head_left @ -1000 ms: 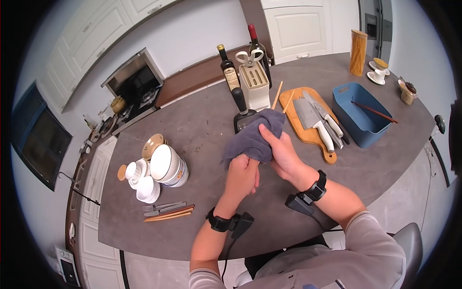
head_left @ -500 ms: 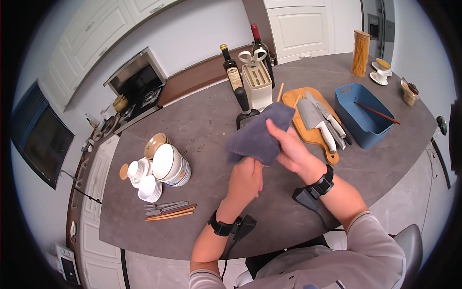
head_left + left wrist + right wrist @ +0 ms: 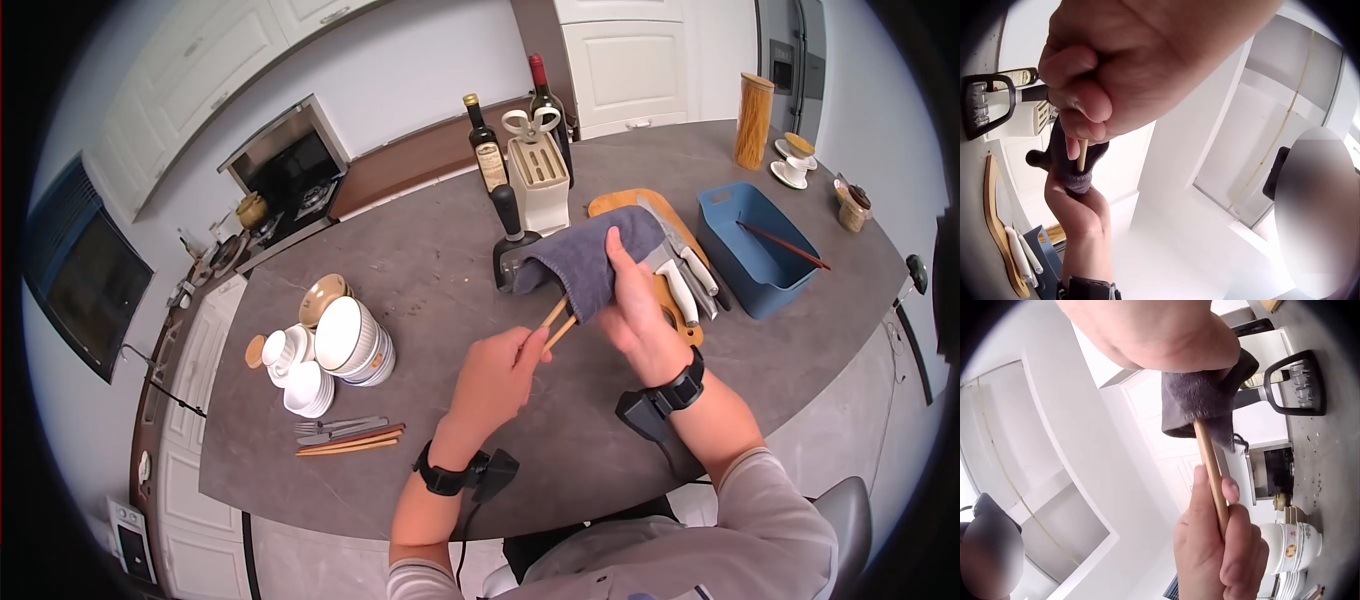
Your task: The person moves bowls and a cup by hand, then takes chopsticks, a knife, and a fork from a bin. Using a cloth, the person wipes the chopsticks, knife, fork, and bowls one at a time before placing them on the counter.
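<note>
Between both hands (image 3: pixel 500 375), cloth-wrapped chopsticks (image 3: pixel 553 325)

Left hand (image 3: pixel 1116 69) fills top of view, fingers curled around wooden chopsticks (image 3: pixel 1082 154). Only short piece of chopsticks shows below fingers. Lower end goes into dark grey cloth (image 3: pixel 1069 159). Right hand (image 3: pixel 1079 212) wraps cloth from below, watch strap on its wrist at bottom edge. At left: black knife sharpener (image 3: pixel 988 103) on grey counter, bottle just behind it. Lower left: wooden cutting board (image 3: pixel 999 231) with white-handled knives (image 3: pixel 1022 253), blue basket (image 3: pixel 1047 256) beside them.
</note>
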Demonstrator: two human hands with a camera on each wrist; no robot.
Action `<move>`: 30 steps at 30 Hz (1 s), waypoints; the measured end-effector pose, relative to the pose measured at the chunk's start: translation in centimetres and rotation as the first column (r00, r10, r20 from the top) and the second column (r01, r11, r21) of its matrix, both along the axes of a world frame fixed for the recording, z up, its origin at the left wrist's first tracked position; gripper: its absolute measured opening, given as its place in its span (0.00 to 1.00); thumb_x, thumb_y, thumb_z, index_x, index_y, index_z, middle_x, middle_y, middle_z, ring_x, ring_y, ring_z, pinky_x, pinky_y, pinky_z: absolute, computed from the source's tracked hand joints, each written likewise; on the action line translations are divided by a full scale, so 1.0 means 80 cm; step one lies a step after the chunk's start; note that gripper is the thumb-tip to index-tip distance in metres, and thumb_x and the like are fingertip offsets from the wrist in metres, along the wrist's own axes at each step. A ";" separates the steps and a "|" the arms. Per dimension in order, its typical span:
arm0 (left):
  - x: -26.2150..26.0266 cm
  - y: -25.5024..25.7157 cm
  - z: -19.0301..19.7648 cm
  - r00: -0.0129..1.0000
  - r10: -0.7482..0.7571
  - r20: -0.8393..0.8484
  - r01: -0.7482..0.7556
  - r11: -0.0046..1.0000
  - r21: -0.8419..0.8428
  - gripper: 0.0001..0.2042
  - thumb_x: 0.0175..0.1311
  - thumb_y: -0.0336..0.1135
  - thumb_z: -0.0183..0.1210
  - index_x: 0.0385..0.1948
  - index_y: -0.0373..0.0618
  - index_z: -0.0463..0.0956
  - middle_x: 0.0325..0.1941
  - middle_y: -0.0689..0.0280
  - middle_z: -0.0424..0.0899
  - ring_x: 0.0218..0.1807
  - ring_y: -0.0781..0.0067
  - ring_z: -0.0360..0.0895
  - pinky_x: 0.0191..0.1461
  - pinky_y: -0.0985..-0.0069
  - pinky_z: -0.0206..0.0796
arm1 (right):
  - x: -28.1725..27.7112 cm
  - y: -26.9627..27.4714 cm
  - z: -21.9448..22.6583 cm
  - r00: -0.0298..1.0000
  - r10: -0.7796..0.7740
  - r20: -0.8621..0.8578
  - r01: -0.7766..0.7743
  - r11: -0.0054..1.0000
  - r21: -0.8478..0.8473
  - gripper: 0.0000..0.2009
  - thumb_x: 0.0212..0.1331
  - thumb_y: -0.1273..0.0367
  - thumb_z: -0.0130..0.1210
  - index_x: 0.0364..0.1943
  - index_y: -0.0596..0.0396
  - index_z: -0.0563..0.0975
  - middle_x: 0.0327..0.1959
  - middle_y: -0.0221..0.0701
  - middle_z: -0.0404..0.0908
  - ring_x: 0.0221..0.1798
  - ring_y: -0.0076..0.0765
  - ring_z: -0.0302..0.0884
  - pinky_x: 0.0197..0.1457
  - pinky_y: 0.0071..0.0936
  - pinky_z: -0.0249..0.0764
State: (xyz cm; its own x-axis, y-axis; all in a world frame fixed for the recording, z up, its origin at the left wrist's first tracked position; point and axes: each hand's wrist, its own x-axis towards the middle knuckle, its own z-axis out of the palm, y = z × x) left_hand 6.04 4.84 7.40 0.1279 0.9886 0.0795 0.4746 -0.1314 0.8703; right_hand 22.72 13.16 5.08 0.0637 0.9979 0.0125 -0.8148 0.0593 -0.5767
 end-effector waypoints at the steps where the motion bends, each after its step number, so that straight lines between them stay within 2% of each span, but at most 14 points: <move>1: -0.006 -0.001 0.004 1.000 0.004 -0.005 -0.004 1.000 0.004 0.17 0.69 0.43 0.49 0.26 0.39 0.78 0.05 0.72 0.65 0.07 0.85 0.61 0.12 0.82 0.50 | 0.000 -0.004 0.005 0.999 0.035 0.025 -0.035 0.999 0.011 0.16 0.68 0.59 0.47 0.51 0.55 0.69 0.48 0.31 0.76 0.51 0.31 0.75 0.55 0.33 0.73; 3: -0.015 -0.006 0.011 1.000 -0.022 -0.001 0.021 0.999 -0.029 0.17 0.69 0.43 0.50 0.26 0.40 0.78 0.05 0.72 0.65 0.07 0.85 0.60 0.12 0.82 0.49 | 0.013 -0.002 0.015 0.999 0.036 0.029 -0.037 0.999 0.038 0.17 0.67 0.58 0.48 0.51 0.54 0.69 0.47 0.31 0.76 0.50 0.31 0.75 0.54 0.33 0.72; 5: -0.012 -0.008 0.012 1.000 -0.021 0.014 0.021 1.000 -0.004 0.18 0.69 0.44 0.50 0.25 0.39 0.78 0.05 0.73 0.65 0.07 0.86 0.60 0.12 0.82 0.49 | 0.028 0.006 0.013 0.999 0.040 -0.007 -0.038 0.988 0.153 0.16 0.67 0.57 0.48 0.50 0.53 0.70 0.46 0.31 0.77 0.49 0.31 0.76 0.54 0.33 0.72; 9: 0.010 -0.007 0.009 0.998 -0.037 0.058 0.035 0.999 0.031 0.18 0.68 0.43 0.51 0.25 0.39 0.78 0.05 0.74 0.65 0.07 0.87 0.60 0.12 0.83 0.49 | 0.004 -0.010 0.019 0.999 0.004 -0.032 -0.003 1.000 0.023 0.15 0.67 0.58 0.47 0.48 0.53 0.71 0.46 0.30 0.77 0.49 0.31 0.76 0.54 0.32 0.73; 10: 0.004 -0.006 0.010 0.997 -0.035 0.062 0.033 0.999 0.033 0.18 0.68 0.43 0.51 0.25 0.39 0.78 0.05 0.74 0.65 0.07 0.87 0.60 0.12 0.83 0.49 | 0.008 -0.003 0.011 0.998 0.057 -0.037 -0.055 0.997 0.045 0.15 0.68 0.58 0.47 0.49 0.53 0.70 0.47 0.30 0.77 0.50 0.31 0.76 0.54 0.31 0.73; 13: -0.023 -0.006 0.022 1.000 0.010 0.013 -0.010 1.000 0.020 0.17 0.68 0.43 0.51 0.25 0.39 0.79 0.06 0.74 0.65 0.07 0.87 0.60 0.12 0.84 0.50 | 0.022 0.005 0.014 0.998 0.048 -0.046 -0.044 0.994 0.095 0.15 0.68 0.58 0.46 0.50 0.54 0.69 0.48 0.30 0.77 0.51 0.31 0.75 0.56 0.31 0.72; 15: -0.027 -0.012 0.033 0.999 0.031 -0.009 -0.031 0.998 -0.057 0.17 0.67 0.43 0.52 0.25 0.39 0.79 0.06 0.74 0.65 0.08 0.87 0.60 0.12 0.84 0.50 | 0.023 0.003 0.017 0.998 0.032 -0.054 -0.025 0.993 0.116 0.16 0.68 0.58 0.45 0.50 0.54 0.69 0.48 0.31 0.76 0.51 0.31 0.75 0.57 0.31 0.72; 18: -0.014 -0.006 0.020 1.000 0.002 0.024 -0.001 1.000 -0.019 0.17 0.67 0.43 0.53 0.26 0.39 0.80 0.05 0.74 0.64 0.08 0.87 0.60 0.12 0.84 0.50 | -0.001 -0.008 0.011 0.994 0.024 -0.108 -0.023 1.000 0.014 0.17 0.67 0.57 0.47 0.50 0.55 0.71 0.49 0.32 0.77 0.53 0.32 0.74 0.60 0.33 0.70; 21: -0.021 -0.006 0.026 0.999 0.031 0.022 -0.031 0.999 -0.009 0.16 0.66 0.43 0.54 0.26 0.39 0.80 0.06 0.74 0.64 0.08 0.88 0.60 0.12 0.84 0.49 | -0.006 -0.012 0.009 0.991 0.110 -0.073 -0.107 0.994 0.037 0.17 0.67 0.57 0.47 0.49 0.54 0.71 0.49 0.31 0.77 0.52 0.32 0.75 0.60 0.32 0.69; 22: -0.030 -0.010 0.034 0.999 0.031 0.021 -0.031 0.999 -0.005 0.16 0.66 0.43 0.54 0.26 0.39 0.80 0.06 0.74 0.64 0.08 0.88 0.60 0.12 0.84 0.49 | 0.000 -0.015 0.017 0.989 0.132 -0.066 -0.128 0.990 0.058 0.16 0.68 0.58 0.46 0.51 0.53 0.67 0.49 0.30 0.75 0.52 0.32 0.74 0.57 0.34 0.71; 25: -0.044 -0.018 0.050 0.997 0.079 -0.004 -0.079 0.995 -0.068 0.16 0.65 0.42 0.55 0.26 0.39 0.81 0.06 0.74 0.65 0.08 0.88 0.60 0.12 0.84 0.50 | 0.015 -0.007 0.023 0.992 0.082 -0.097 -0.068 0.988 0.142 0.16 0.67 0.58 0.47 0.51 0.52 0.68 0.49 0.30 0.75 0.53 0.32 0.74 0.57 0.34 0.71; 27: -0.032 -0.018 0.043 0.994 0.081 0.075 -0.080 0.997 -0.013 0.15 0.65 0.42 0.56 0.26 0.38 0.81 0.06 0.74 0.66 0.08 0.88 0.60 0.12 0.85 0.49 | 0.006 -0.011 0.016 0.989 0.094 -0.115 -0.076 0.986 0.146 0.17 0.67 0.57 0.46 0.51 0.52 0.68 0.50 0.30 0.75 0.52 0.32 0.74 0.58 0.33 0.71; 28: -0.026 -0.016 0.038 0.994 0.082 0.077 -0.081 0.997 -0.016 0.15 0.65 0.42 0.56 0.26 0.38 0.81 0.06 0.74 0.66 0.08 0.88 0.60 0.12 0.85 0.49 | -0.004 -0.015 0.013 0.978 0.155 -0.140 -0.142 0.985 0.095 0.17 0.67 0.57 0.46 0.52 0.53 0.68 0.50 0.30 0.75 0.52 0.32 0.74 0.58 0.33 0.71; 30: -0.018 -0.011 0.027 0.998 0.058 -0.016 -0.056 0.994 0.096 0.14 0.64 0.41 0.57 0.27 0.38 0.82 0.06 0.74 0.66 0.08 0.88 0.60 0.11 0.85 0.49 | -0.015 -0.018 0.002 0.966 0.217 -0.137 -0.217 0.976 0.014 0.20 0.66 0.54 0.46 0.50 0.55 0.72 0.50 0.29 0.77 0.54 0.31 0.74 0.61 0.31 0.68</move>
State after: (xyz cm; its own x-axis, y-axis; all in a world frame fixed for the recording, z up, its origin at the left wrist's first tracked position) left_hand 4.57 4.00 9.59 0.0739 0.9824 0.1718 0.4995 -0.1856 0.8462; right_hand 21.50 11.75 5.26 -0.1535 0.9880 0.0178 -0.8794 -0.1283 -0.4585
